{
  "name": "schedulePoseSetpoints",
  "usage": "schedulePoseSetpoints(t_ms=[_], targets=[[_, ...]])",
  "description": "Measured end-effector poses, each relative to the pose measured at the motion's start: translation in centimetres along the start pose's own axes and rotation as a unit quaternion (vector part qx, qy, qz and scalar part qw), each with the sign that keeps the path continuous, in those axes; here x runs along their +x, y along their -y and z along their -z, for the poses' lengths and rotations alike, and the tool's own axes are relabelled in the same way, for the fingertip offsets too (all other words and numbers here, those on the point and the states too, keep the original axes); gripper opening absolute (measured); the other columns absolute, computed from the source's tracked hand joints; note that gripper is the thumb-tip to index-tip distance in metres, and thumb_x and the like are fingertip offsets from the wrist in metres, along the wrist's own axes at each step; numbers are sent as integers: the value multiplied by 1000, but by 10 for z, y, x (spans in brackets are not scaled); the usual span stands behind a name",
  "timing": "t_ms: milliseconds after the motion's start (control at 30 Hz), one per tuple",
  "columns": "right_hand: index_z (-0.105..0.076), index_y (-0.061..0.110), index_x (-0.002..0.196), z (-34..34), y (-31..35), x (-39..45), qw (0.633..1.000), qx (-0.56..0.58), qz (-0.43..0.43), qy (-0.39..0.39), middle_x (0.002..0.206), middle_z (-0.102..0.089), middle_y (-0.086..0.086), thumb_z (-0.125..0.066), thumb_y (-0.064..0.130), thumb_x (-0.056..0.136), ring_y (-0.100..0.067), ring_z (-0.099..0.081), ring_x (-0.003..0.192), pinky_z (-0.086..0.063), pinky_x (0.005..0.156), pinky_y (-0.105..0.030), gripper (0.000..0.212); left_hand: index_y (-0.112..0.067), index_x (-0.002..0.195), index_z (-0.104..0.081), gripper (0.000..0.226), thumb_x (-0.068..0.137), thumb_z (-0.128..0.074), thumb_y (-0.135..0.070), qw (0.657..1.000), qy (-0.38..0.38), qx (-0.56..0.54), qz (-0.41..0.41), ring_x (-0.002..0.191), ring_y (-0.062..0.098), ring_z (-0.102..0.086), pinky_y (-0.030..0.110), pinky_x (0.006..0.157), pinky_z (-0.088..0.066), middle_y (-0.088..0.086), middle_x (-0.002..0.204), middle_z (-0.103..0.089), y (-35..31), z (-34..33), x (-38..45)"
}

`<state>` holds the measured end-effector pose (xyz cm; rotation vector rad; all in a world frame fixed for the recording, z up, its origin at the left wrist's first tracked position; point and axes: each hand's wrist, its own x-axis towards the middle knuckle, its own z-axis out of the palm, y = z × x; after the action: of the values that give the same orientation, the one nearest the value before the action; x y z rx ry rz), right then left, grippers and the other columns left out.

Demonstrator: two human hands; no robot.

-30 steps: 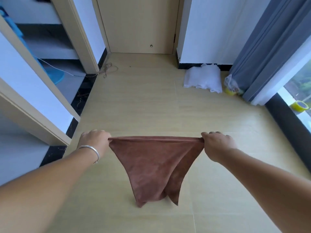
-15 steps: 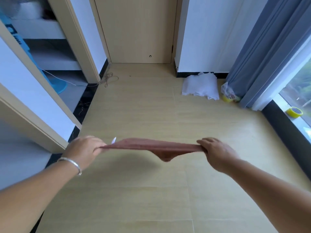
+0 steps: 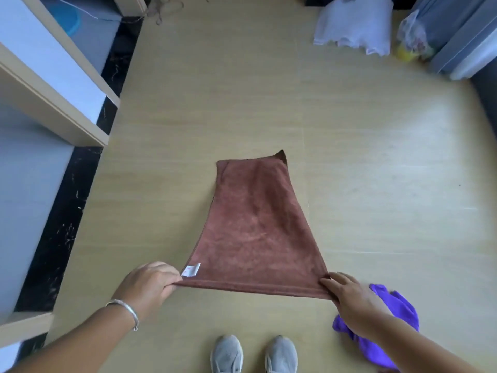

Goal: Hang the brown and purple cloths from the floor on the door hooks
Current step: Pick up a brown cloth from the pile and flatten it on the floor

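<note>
One brown cloth (image 3: 258,224) is held spread out over the wooden floor (image 3: 376,157), its near hem pulled taut between both hands and the far end hanging away from the person. The left hand (image 3: 150,284) pinches the near left corner just beside the white label (image 3: 191,270), fingers curled onto the hem. The right hand (image 3: 349,297) pinches the near right corner between thumb and fingers.

One purple cloth (image 3: 387,327) lies bunched on the floor beneath the right forearm, just beside the grey shoes (image 3: 254,354), of which there are two.

Judgement: the step in hand is squaring up the brown cloth before carrying it to a hook. It is done well by keeping the hem tight and both corners level, so the cloth does not drag or fold on itself. No door hooks are in view.

Further off: one white cloth (image 3: 355,25) lies crumpled at the far wall, and one plastic bag (image 3: 411,36) beside a grey curtain (image 3: 462,33).
</note>
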<state>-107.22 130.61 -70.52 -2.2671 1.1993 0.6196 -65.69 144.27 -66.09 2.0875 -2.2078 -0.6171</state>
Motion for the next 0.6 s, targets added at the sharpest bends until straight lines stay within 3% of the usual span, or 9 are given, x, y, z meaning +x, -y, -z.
schedulePoseSetpoints(t_ms=[100,200,233,333,400,467,533,600], targets=[[-36,34,145,-57,-4,-8,999,6,-5,40,152,-29,14,-34,29,101,-8,-24,141,-32,108,-23,44,-33,70,-75,37,48,-94,-9,997,62,-20,39,63,5,-63,14,48,-47,-23,71,-65,-1,-58,-19],[-36,36,145,-101,-8,-9,997,10,-27,69,152,-29,13,-34,30,101,-9,-24,141,-32,108,-24,44,-37,102,-70,21,91,-60,-23,986,133,-24,98,97,6,-56,23,76,-46,-23,99,-64,3,-108,-29],[-36,36,145,-112,-10,-8,996,13,-33,76,152,-29,13,-34,31,101,-10,-23,141,-32,108,-24,44,-37,105,-68,22,95,-52,-27,982,146,-33,115,101,6,-53,23,77,-43,-23,103,-62,5,-122,-30],[-43,37,140,-133,-14,7,995,38,-56,74,149,-36,12,-37,32,101,-11,-28,140,-37,105,-26,40,-32,94,-71,14,94,-57,-32,969,142,-82,183,96,12,-58,27,73,-43,-16,96,-64,10,-152,-22],[-58,33,127,-135,-15,27,992,94,-72,35,134,-52,12,-45,27,99,-12,-44,128,-43,96,-26,31,-28,83,-72,11,90,-64,-29,955,104,-137,243,86,18,-62,31,70,-46,-10,85,-66,16,-165,-9],[-67,31,107,-130,-13,52,979,173,-105,-6,105,-65,11,-50,21,96,-11,-61,95,-46,73,-24,23,-28,76,-70,12,87,-68,-24,927,52,-197,315,76,19,-62,30,65,-45,-9,75,-68,24,-175,7],[-67,32,87,-118,-12,84,960,233,-150,-33,80,-65,10,-52,20,95,-14,-59,70,-40,57,-25,21,-28,73,-66,15,86,-69,-20,899,8,-245,364,71,20,-63,31,65,-45,-6,70,-68,34,-184,29],[-54,29,64,-106,-13,123,951,255,-161,-71,62,-56,8,-56,19,93,-23,-55,66,-34,52,-26,30,-24,77,-65,12,87,-68,-18,878,-29,-281,386,73,25,-65,34,69,-47,2,72,-70,49,-192,57]])
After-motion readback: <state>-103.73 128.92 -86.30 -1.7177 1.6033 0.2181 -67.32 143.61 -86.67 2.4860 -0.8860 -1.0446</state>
